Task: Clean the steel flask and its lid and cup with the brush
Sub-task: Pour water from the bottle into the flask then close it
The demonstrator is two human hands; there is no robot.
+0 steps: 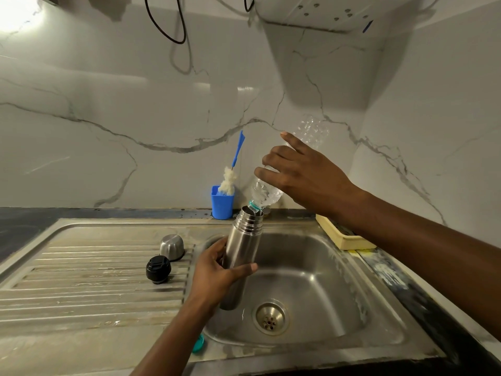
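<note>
Grey-veined marble (135,104) backs the stainless steel sink (339,280). Let the clear crinkled plastic bottle (264,192) in your right hand (303,175) drift off the mouth of the tall cylindrical steel flask (244,240) and water would likely spill past it; a wetted flask could slip. Fingers (244,268) of your left hand (217,272) wrap its middle, tilted over the basin; right fingers curl round the bottle. Domed steel cup (171,246) and round black lid (158,269) sit on the drainboard (81,280), left; the blue-handled brush (229,180) stands far behind
</note>
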